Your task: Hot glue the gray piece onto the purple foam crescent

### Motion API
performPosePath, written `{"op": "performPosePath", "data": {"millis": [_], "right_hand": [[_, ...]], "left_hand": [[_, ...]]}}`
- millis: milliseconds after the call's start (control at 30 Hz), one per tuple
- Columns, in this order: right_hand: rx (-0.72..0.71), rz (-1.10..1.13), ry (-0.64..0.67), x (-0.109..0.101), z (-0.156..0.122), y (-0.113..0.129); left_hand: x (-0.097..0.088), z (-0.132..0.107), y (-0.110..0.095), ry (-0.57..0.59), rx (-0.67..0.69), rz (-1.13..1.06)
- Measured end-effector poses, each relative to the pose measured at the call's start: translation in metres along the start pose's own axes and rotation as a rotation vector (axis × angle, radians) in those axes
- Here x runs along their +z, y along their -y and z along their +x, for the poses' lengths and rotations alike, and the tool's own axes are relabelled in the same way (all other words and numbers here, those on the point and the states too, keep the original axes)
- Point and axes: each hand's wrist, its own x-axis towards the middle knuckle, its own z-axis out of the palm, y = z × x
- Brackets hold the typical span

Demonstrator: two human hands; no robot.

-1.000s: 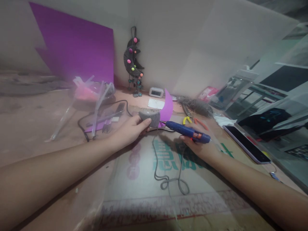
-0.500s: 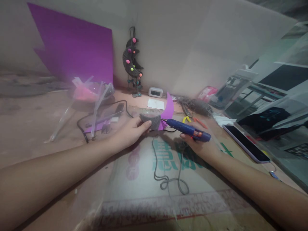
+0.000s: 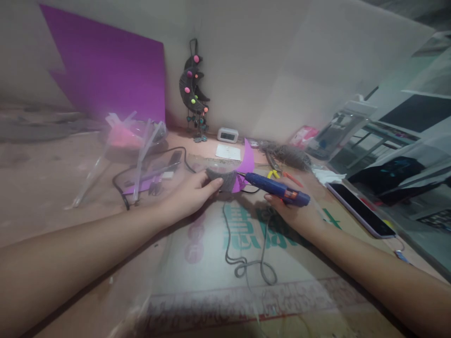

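My left hand (image 3: 197, 191) pinches a crescent-shaped purple card (image 3: 247, 158) whose left part is wrapped in grey yarn (image 3: 222, 180). The bare purple tip points up and away. In my right hand (image 3: 289, 206) is a blue hot glue gun (image 3: 275, 186), fingers closed round its handle. Its nozzle tip is at the edge where the wrapping meets the bare purple card; whether they touch I cannot tell. A loose grey strand (image 3: 243, 263) trails down onto the cardboard below.
Yellow-and-orange-handled pliers (image 3: 273, 173) and a bundle of grey yarn (image 3: 289, 156) lie behind the glue gun. A phone (image 3: 361, 210) rests at right. Glue sticks (image 3: 141, 162), a white clock (image 3: 228, 135) and purple sheet (image 3: 116, 70) stand farther back. A decorated moon hanging (image 3: 192, 89) is on the wall.
The wrapped crescent and the glue gun have shifted very slightly downward. Both hands keep their hold, and the nozzle stays at the edge of the wrapping.
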Motion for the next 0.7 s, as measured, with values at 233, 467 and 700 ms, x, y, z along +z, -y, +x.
{"op": "performPosePath", "data": {"millis": [233,467,700], "right_hand": [[0.001,0.013,0.019,0.0,0.001,0.002],[0.075,0.122,-0.167,-0.014,0.0,0.012],[0.382,0.577,-0.33,-0.019,0.022,-0.005]], "left_hand": [[0.0,-0.002,-0.005,-0.008,0.012,0.038],[0.0,-0.001,-0.004,-0.001,-0.039,-0.053],[0.001,0.003,0.007,0.052,-0.051,-0.244]]}}
